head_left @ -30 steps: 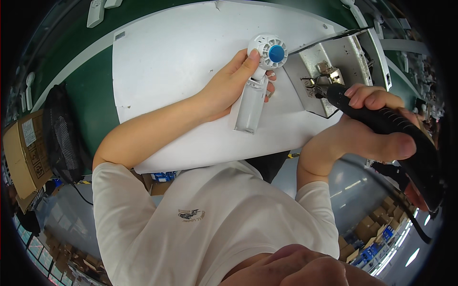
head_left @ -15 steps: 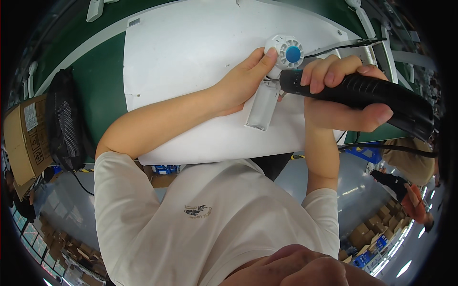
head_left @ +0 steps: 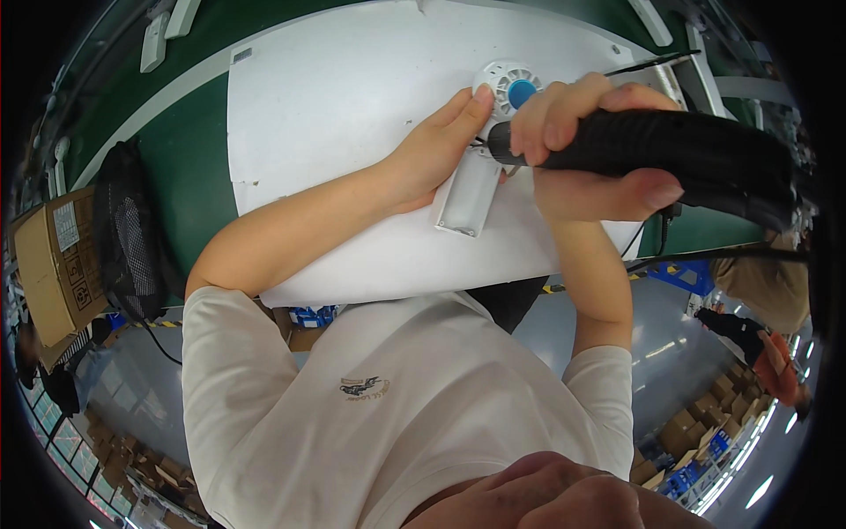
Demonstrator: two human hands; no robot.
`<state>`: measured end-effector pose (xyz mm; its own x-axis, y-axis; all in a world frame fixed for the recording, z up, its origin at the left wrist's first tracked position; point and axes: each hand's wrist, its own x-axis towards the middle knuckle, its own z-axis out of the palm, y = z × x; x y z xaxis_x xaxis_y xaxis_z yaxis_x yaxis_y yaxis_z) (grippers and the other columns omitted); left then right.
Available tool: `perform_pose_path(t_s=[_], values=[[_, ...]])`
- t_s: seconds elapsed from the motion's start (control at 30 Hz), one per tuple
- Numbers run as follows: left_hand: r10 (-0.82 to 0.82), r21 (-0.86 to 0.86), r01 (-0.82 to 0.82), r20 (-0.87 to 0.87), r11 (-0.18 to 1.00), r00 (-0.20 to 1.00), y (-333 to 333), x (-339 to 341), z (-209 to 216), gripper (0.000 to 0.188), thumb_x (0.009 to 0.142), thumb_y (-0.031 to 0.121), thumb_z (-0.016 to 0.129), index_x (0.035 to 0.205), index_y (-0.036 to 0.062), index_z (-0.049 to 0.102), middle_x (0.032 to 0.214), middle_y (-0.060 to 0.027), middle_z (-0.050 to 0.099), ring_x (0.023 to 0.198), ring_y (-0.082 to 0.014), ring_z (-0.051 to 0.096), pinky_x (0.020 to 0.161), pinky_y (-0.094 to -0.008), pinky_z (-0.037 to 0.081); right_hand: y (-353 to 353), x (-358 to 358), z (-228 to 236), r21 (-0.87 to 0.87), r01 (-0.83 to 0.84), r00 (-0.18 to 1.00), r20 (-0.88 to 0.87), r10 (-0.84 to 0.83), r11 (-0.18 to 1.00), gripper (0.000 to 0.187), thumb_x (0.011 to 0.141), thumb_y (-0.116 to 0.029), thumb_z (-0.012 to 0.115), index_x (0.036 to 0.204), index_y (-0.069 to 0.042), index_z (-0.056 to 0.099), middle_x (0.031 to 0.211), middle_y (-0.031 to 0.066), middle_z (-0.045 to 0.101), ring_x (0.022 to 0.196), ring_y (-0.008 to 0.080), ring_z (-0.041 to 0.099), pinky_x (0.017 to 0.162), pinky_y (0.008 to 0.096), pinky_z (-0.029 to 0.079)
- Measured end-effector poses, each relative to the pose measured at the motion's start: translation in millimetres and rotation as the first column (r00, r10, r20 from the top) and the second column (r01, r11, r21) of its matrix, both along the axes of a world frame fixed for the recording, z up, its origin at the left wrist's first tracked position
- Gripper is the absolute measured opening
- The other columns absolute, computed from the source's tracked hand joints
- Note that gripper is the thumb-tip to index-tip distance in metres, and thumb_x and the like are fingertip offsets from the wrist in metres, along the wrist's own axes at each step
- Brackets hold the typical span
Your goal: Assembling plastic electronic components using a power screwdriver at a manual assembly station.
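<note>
A small white handheld fan [head_left: 499,74] with a round vented head and a blue centre lies on the white work sheet. My left hand [head_left: 434,152] is closed around its neck, thumb along the edge of the head. Toward me extends the fan's white handle [head_left: 465,198], its long hollow facing up. My right hand [head_left: 586,194] grips a black electric screwdriver [head_left: 696,145], held nearly level across the fan. The screwdriver's nose is at the joint between head and handle; its tip and any screw there are too small to make out.
The white sheet [head_left: 317,115] covers part of a green table [head_left: 198,159]. A black mesh bag [head_left: 132,216] and a cardboard box [head_left: 57,264] stand at the left. White parts [head_left: 154,44] lie along the far edge. A black cable [head_left: 723,256] runs at the right, where other people [head_left: 775,366] are visible.
My right hand and the screwdriver have moved left, and the screwdriver's nose now sits closer over the fan's joint. The fan and my left hand have shifted slightly left and away.
</note>
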<state>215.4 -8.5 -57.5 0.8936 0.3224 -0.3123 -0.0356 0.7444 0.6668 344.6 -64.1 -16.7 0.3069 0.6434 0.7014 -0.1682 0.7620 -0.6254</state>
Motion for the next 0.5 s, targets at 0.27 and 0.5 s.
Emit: perform_pose_path(t_s=[0.27, 0.5], values=[[0.269, 0.800, -0.072, -0.114, 0.596, 0.956, 81.0, 32.8, 26.5, 0.056, 0.091, 0.032, 0.057, 0.135, 0.0022, 0.038, 0.119, -0.0199, 0.052, 0.096, -0.0265, 0.058, 0.080, -0.0379, 0.051, -71.0, 42.7, 64.6, 0.157, 0.271, 0.926, 0.227, -0.302, 0.950, 0.049, 0.093, -0.042, 0.061, 0.119, -0.006, 0.042, 0.083, 0.0149, 0.060, 0.060, 0.0253, 0.059, 0.055, 0.0370, 0.054], [0.722, 0.804, 0.509, -0.151, -0.308, 0.675, 167.7, 137.3, 51.0, 0.030, 0.086, 0.010, 0.048, 0.114, 0.0004, 0.053, 0.122, -0.0268, 0.046, 0.099, -0.0477, 0.051, 0.086, -0.0519, 0.044, -61.2, 21.2, 61.9, -0.030, 0.612, 0.771, 0.242, -0.589, 0.790, 0.065, 0.088, -0.068, 0.040, 0.110, -0.007, 0.050, 0.065, 0.0095, 0.050, 0.043, 0.0184, 0.046, 0.039, 0.0322, 0.043]])
